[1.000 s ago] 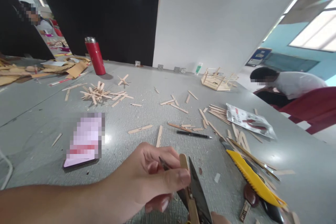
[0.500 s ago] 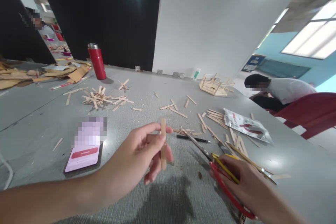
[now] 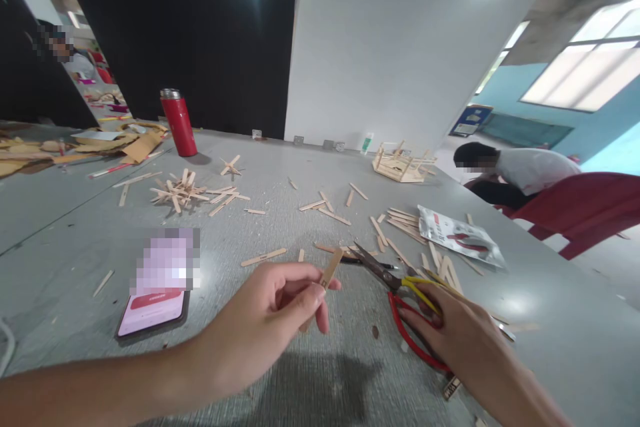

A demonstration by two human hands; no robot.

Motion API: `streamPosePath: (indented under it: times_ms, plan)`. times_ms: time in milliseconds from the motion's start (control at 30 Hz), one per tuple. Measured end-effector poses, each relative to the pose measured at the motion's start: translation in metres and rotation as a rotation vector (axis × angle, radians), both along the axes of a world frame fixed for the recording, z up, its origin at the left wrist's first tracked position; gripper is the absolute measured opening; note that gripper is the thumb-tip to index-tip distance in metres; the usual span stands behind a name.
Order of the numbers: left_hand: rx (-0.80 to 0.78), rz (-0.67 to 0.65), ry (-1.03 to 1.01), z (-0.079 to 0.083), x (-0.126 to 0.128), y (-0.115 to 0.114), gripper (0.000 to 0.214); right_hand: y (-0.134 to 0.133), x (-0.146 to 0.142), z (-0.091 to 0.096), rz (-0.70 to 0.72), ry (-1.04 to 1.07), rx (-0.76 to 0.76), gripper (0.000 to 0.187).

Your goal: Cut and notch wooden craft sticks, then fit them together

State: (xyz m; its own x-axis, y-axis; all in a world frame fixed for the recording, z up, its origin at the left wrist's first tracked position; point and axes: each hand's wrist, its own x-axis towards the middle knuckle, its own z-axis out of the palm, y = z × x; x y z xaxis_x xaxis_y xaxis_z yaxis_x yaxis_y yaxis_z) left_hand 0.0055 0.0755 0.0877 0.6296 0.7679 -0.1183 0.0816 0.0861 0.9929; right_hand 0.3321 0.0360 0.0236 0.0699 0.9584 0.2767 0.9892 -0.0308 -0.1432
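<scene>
My left hand (image 3: 285,300) pinches a flat wooden craft stick (image 3: 331,268) between thumb and fingers, tilted with its upper end to the right. To its right, my right hand (image 3: 460,320) is closed on scissors (image 3: 395,283) with one red and one yellow handle. Their blades stand slightly apart and point up and left towards the stick without touching it. Beneath the blades lies a black pen (image 3: 350,257), partly covered. Another craft stick (image 3: 264,257) rests on the table just beyond my left hand.
A phone (image 3: 155,307) lies at left, and a red flask (image 3: 179,123) stands behind a pile of sticks (image 3: 180,191). Further right are a small stick frame (image 3: 403,163) and a silver packet (image 3: 460,238). One person (image 3: 525,170) sits beyond the right table edge.
My left hand has tilted the craft stick from upright to leaning right. My right hand has lifted the scissors and opened their blades a little. Sticks now lie beyond my left hand.
</scene>
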Motion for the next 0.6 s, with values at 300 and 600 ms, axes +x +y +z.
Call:
streamPosePath:
  times_ms: [300, 600]
  plan:
    - [-0.049, -0.121, 0.123, -0.052, 0.013, 0.009, 0.026, -0.003, 0.001, 0.004, 0.048, 0.004, -0.009, 0.037]
    - [-0.073, -0.127, 0.135, -0.064, 0.01, 0.018, 0.019, -0.005, -0.006, -0.004, -0.003, 0.029, 0.026, 0.029]
